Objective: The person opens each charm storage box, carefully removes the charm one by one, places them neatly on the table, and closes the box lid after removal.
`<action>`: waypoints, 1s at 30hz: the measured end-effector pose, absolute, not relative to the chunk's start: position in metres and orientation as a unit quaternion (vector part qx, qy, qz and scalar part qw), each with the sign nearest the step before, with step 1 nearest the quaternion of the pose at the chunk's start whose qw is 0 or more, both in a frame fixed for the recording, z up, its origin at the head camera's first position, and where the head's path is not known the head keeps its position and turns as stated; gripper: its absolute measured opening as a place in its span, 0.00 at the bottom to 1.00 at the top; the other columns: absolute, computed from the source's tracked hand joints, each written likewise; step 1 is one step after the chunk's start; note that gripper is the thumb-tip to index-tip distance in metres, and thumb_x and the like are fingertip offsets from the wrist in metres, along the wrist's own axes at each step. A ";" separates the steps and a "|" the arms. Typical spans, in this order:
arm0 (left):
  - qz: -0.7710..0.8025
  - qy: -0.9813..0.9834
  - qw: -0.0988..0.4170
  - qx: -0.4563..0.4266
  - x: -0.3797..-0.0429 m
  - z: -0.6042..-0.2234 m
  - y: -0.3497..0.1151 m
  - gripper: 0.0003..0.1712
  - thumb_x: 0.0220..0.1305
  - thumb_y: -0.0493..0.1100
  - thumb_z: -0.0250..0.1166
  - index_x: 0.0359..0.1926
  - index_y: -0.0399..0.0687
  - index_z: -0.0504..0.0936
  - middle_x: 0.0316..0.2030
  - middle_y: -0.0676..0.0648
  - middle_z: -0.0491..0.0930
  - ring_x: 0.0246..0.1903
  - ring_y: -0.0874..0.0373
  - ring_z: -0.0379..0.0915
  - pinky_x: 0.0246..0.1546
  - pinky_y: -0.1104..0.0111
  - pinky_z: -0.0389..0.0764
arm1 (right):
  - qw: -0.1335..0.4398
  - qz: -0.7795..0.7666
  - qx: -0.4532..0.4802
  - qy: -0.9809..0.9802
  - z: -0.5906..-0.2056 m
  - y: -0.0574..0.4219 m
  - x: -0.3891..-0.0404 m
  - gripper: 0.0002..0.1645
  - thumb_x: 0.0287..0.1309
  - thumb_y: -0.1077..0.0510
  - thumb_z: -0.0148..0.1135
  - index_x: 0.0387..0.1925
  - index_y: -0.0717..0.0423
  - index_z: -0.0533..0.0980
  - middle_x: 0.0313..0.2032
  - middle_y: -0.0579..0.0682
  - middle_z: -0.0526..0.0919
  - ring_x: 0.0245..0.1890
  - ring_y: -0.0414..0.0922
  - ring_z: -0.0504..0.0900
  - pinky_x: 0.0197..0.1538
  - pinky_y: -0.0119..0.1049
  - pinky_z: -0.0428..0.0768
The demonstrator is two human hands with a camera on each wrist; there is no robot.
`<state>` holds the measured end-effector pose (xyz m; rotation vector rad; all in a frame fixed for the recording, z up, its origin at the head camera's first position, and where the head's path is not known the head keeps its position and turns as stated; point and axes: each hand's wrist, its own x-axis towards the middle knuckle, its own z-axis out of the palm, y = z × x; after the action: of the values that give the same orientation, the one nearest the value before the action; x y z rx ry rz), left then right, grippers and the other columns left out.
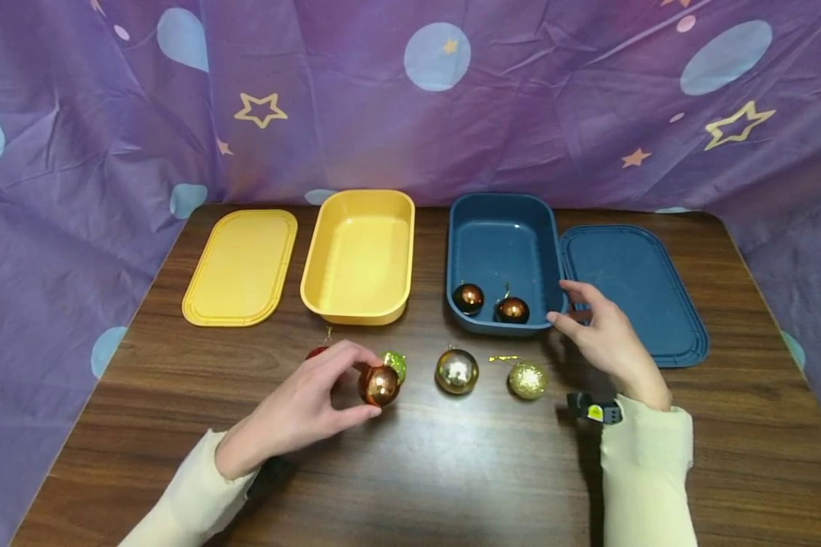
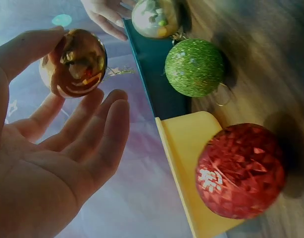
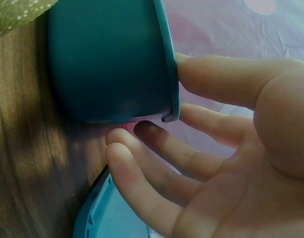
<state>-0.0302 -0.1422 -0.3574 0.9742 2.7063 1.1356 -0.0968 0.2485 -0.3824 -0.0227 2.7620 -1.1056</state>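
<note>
My left hand (image 1: 301, 403) pinches a shiny copper Christmas bauble (image 2: 75, 64) between thumb and fingertips, lifted above the table. Behind it, partly hidden in the head view, are a red faceted bauble (image 2: 241, 171) and a green glitter bauble (image 2: 194, 67). With fingers spread and relaxed, my right hand (image 1: 609, 338) touches the near right corner of the blue container (image 1: 456, 243), thumb tip at the rim. Two dark copper baubles, one left (image 1: 468, 298) and one right (image 1: 512, 309), lie inside at its near end.
A shiny gold bauble (image 1: 457, 371) and a gold glitter bauble (image 1: 527, 380) lie before the blue container. The yellow container (image 1: 357, 313) stands left of it, beside a yellow lid (image 1: 242, 266). A blue lid (image 1: 629, 281) lies at right. A purple curtain (image 1: 356, 106) hangs behind the table.
</note>
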 end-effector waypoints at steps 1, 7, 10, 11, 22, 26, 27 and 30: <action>0.366 0.876 0.027 0.313 -0.029 -0.358 -0.144 0.27 0.49 0.46 0.76 0.50 0.52 0.76 0.46 0.57 0.78 0.45 0.66 0.73 0.45 0.69 0.80 | 0.083 -0.369 -0.008 0.926 -0.383 0.248 -0.097 0.37 0.67 0.48 0.55 0.71 0.59 0.57 0.63 0.70 0.67 0.56 0.65 0.74 0.49 0.56 0.78; 0.370 0.878 0.052 0.300 -0.021 -0.362 -0.156 0.27 0.48 0.46 0.77 0.49 0.53 0.76 0.44 0.59 0.78 0.44 0.67 0.74 0.45 0.65 0.82 | 0.083 -0.370 -0.009 0.925 -0.383 0.248 -0.097 0.38 0.67 0.47 0.56 0.71 0.58 0.57 0.64 0.69 0.66 0.56 0.65 0.74 0.48 0.55 0.79; 0.360 0.883 0.068 0.295 -0.020 -0.363 -0.161 0.27 0.48 0.47 0.77 0.49 0.54 0.76 0.43 0.59 0.78 0.44 0.67 0.75 0.47 0.63 0.82 | 0.080 -0.369 -0.010 0.926 -0.383 0.249 -0.097 0.37 0.67 0.48 0.56 0.71 0.58 0.57 0.64 0.70 0.67 0.55 0.65 0.75 0.48 0.56 0.79; 0.356 0.884 0.072 0.293 -0.019 -0.364 -0.162 0.27 0.48 0.47 0.77 0.49 0.54 0.76 0.43 0.59 0.79 0.44 0.67 0.75 0.47 0.62 0.82 | 0.079 -0.368 -0.010 0.927 -0.383 0.249 -0.097 0.37 0.67 0.48 0.56 0.71 0.58 0.57 0.63 0.70 0.67 0.55 0.65 0.75 0.48 0.56 0.79; 0.332 0.885 0.116 0.305 -0.018 -0.378 -0.165 0.25 0.50 0.50 0.75 0.48 0.55 0.77 0.43 0.59 0.80 0.45 0.67 0.76 0.50 0.64 0.80 | 0.082 -0.369 -0.008 0.926 -0.383 0.249 -0.098 0.38 0.67 0.48 0.56 0.71 0.59 0.57 0.62 0.70 0.67 0.55 0.65 0.74 0.49 0.57 0.78; 0.332 0.879 0.129 0.316 -0.017 -0.387 -0.162 0.23 0.51 0.51 0.74 0.47 0.54 0.77 0.43 0.58 0.81 0.45 0.66 0.77 0.50 0.65 0.80 | 0.085 -0.370 -0.009 0.925 -0.383 0.250 -0.098 0.37 0.67 0.48 0.55 0.71 0.59 0.57 0.63 0.71 0.67 0.55 0.66 0.74 0.49 0.58 0.78; 0.332 0.878 0.132 0.319 -0.017 -0.389 -0.161 0.23 0.52 0.52 0.74 0.48 0.53 0.77 0.43 0.57 0.81 0.45 0.65 0.77 0.50 0.65 0.80 | 0.085 -0.370 -0.011 0.925 -0.383 0.250 -0.098 0.37 0.67 0.48 0.55 0.71 0.59 0.57 0.62 0.71 0.67 0.55 0.66 0.74 0.49 0.58 0.78; 0.326 0.878 0.138 0.322 -0.015 -0.395 -0.159 0.23 0.52 0.52 0.74 0.48 0.53 0.78 0.43 0.57 0.80 0.45 0.65 0.76 0.50 0.66 0.80 | 0.083 -0.370 -0.015 0.925 -0.384 0.250 -0.098 0.37 0.67 0.48 0.55 0.71 0.59 0.57 0.62 0.71 0.67 0.55 0.66 0.74 0.49 0.59 0.78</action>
<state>-0.0148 -0.1591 -0.3946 0.9305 2.5395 0.9424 -0.0980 0.2500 -0.3837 -0.0458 2.7622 -1.1031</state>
